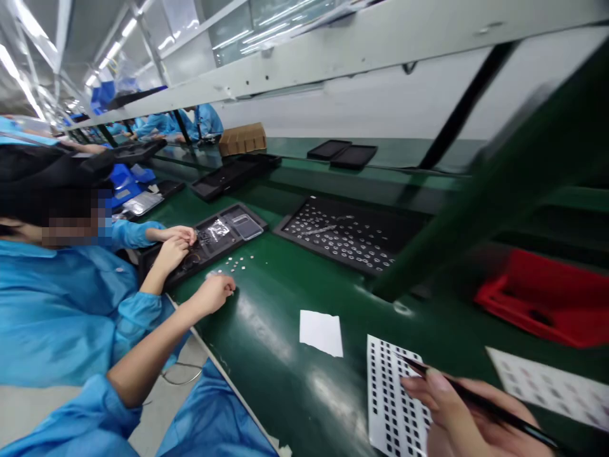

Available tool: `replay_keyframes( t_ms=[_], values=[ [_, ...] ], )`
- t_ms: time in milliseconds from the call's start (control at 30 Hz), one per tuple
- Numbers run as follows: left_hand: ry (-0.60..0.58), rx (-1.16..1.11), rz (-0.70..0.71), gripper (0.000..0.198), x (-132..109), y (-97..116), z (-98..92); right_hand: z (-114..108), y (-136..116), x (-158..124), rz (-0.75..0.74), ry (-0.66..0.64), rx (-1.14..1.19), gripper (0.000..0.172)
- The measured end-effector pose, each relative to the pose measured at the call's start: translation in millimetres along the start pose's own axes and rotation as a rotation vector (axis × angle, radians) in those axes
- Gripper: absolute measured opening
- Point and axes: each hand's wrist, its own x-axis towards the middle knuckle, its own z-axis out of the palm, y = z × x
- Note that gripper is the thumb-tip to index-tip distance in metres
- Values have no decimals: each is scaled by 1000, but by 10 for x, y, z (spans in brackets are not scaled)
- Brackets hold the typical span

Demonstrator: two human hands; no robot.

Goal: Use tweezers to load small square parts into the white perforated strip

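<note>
My right hand [469, 406] grips dark pointed tweezers [495, 409]. Their tips are over a white sheet with rows of small black pieces [387, 387] on the green bench. My left hand [215, 295] is closed in a pinch near the bench's left edge; whatever lies between its fingertips is too small to make out. Several tiny white pieces [234, 263] lie scattered just beyond it. Between my hands lies a blank square of white paper [321, 331].
A black tray with many small ring-like parts [342, 244] lies beyond the paper, beside a slanted green post [457, 209]. A red bin [547, 298] stands right. At left, a co-worker's hands [177, 244] work over a black tray [252, 212]. A shelf beam [285, 70] crosses overhead.
</note>
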Motion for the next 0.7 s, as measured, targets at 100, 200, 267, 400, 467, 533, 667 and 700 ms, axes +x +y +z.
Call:
replay_keyframes(
  t_ms=[100, 200, 267, 400, 467, 533, 667, 700],
  values=[
    [-69, -83, 49, 20, 26, 50, -75, -4, -40, 18, 10, -33, 28, 64],
    [-37, -173, 128, 13, 3, 159, -85, -48, -13, 42, -50, -65, 46, 62],
    [0, -262, 173, 8, -41, 270, -31, -92, 22, 74, -77, -87, 3, 59],
    [27, -495, 221, 17, -121, 565, 236, -177, 159, 201, 63, -266, -83, 59],
    [36, -599, 229, 17, -138, 734, 405, -203, 256, 274, 143, -342, -82, 62],
    [55, -682, 237, 13, -148, 908, 558, -217, 349, 323, 162, -335, -76, 64],
    [66, -823, 298, 11, -183, 1263, 797, -217, 454, 329, 128, -246, -31, 66],
    [55, -856, 318, 11, -197, 1349, 847, -217, 457, 322, 120, -232, -18, 65]
  ],
)
